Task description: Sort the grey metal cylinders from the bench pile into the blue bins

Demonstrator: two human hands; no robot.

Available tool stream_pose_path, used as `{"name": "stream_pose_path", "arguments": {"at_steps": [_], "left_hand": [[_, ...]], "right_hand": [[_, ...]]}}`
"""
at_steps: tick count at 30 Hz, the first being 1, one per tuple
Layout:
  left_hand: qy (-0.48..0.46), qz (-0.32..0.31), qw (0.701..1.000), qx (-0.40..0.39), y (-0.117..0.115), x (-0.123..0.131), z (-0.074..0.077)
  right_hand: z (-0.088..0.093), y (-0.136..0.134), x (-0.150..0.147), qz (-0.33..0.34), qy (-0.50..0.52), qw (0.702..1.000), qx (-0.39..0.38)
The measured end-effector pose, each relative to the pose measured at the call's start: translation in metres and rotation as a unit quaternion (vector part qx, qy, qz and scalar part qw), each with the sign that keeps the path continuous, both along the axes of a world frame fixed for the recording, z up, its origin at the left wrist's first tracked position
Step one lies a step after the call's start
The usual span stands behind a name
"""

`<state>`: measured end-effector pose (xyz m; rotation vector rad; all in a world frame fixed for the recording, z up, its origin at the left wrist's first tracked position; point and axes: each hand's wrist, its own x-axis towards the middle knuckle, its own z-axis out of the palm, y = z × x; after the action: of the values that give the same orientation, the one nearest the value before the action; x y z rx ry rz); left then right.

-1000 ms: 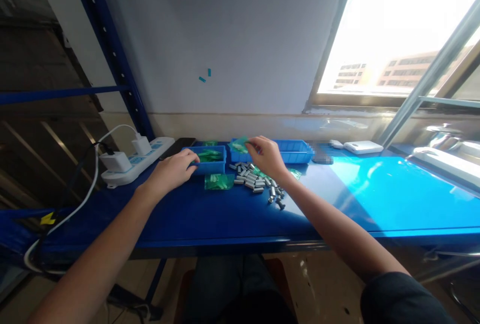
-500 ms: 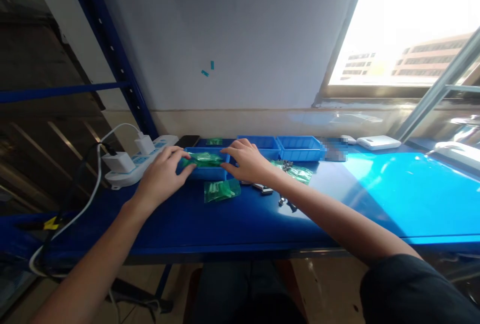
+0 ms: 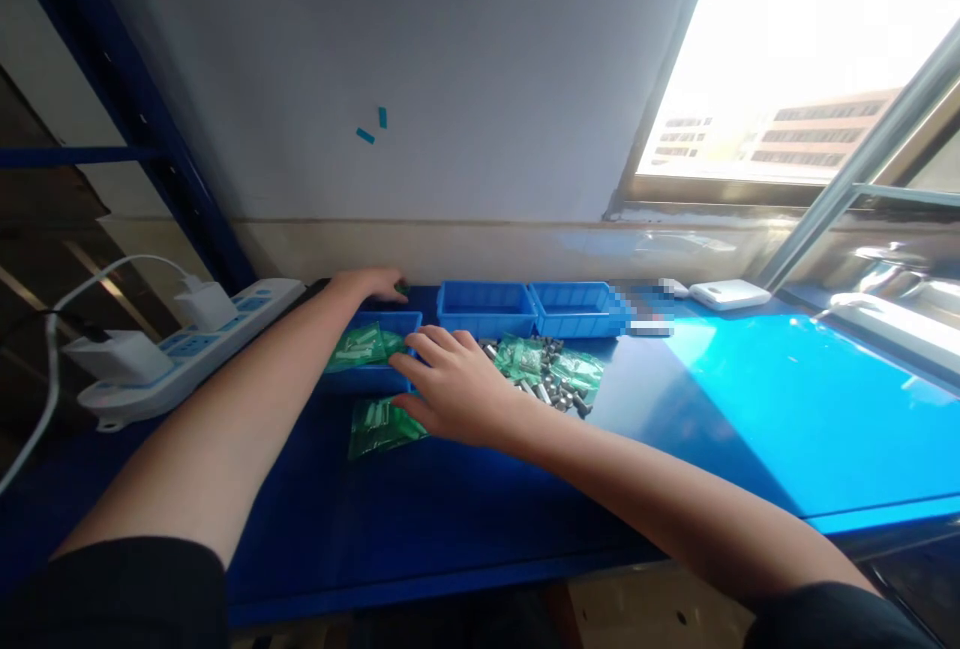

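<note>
My left hand [image 3: 379, 284] reaches past a blue bin [image 3: 375, 379] to the back of the table. Its fingers are curled over a small green plastic bag [image 3: 403, 289], which they mostly hide. In the bin lies another green bag [image 3: 364, 344] with pale pieces inside. At the bin's right end is my right hand [image 3: 457, 384], fingers apart and holding nothing that I can see. Its thumb is just over a third green bag [image 3: 379, 424], which lies on the table before the bin.
Two blue bins [image 3: 487, 307] stand by the wall. Dark and silvery metal parts [image 3: 559, 394] lie before them with green bags [image 3: 521, 359]. A white power strip [image 3: 262, 304] with chargers is at left. A white flat device [image 3: 727, 294] sits near the window.
My left hand has left the bag in the bin and stretched to the bag behind it. My right hand has come down and nearer. The whole view has shifted.
</note>
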<state>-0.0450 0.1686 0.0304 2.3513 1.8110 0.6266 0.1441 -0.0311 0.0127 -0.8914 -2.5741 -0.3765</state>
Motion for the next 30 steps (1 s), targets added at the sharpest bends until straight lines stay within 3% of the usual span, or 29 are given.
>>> {"name": "stream_pose_path", "arguments": {"at_steps": [3, 5, 7, 10, 11, 13, 15, 18, 21, 23, 25, 28, 30], "left_hand": [[0.085, -0.020, 0.994, -0.061, -0.006, -0.009, 0.007], [0.128, -0.020, 0.991, -0.027, -0.022, -0.016, 0.020], [0.162, 0.002, 0.984, 0.077, -0.052, -0.022, 0.036], [0.069, 0.088, 0.944, 0.311, -0.116, -0.026, 0.050], [0.036, 0.092, 0.927, 0.363, -0.137, -0.024, 0.048], [0.030, 0.061, 0.933, 0.355, -0.172, -0.019, 0.035], [0.092, -0.004, 0.974, 0.209, -0.192, -0.012, 0.014], [0.137, -0.036, 0.989, 0.032, -0.193, -0.006, -0.010], [0.128, -0.065, 0.990, -0.010, -0.183, -0.006, -0.012], [0.109, -0.081, 0.991, 0.021, -0.181, -0.008, -0.006], [0.071, -0.055, 0.990, 0.108, -0.187, -0.012, 0.001], [-0.021, 0.084, 0.957, 0.278, -0.198, -0.026, 0.004], [-0.055, 0.159, 0.937, 0.307, -0.200, -0.040, -0.002]], "right_hand": [[-0.001, 0.007, -0.003, 0.005, -0.001, 1.000, 0.026], [-0.001, 0.011, -0.006, 0.002, -0.003, 0.999, 0.033], [0.001, 0.014, -0.009, -0.004, -0.005, 0.999, 0.032], [0.003, 0.017, -0.012, -0.012, -0.007, 1.000, 0.019], [0.004, 0.017, -0.012, -0.013, -0.008, 1.000, 0.012], [0.007, 0.019, -0.011, -0.011, -0.007, 1.000, -0.007], [0.011, 0.021, -0.008, -0.001, 0.005, 0.999, -0.033], [0.021, 0.019, 0.005, 0.010, 0.057, 0.996, -0.071], [0.030, 0.013, 0.029, -0.006, 0.136, 0.988, -0.069], [0.030, 0.010, 0.051, -0.022, 0.181, 0.981, -0.062], [0.026, 0.009, 0.072, -0.043, 0.212, 0.975, -0.060], [0.016, 0.011, 0.093, -0.089, 0.237, 0.965, -0.066], [0.011, 0.013, 0.097, -0.108, 0.243, 0.961, -0.073]]}}
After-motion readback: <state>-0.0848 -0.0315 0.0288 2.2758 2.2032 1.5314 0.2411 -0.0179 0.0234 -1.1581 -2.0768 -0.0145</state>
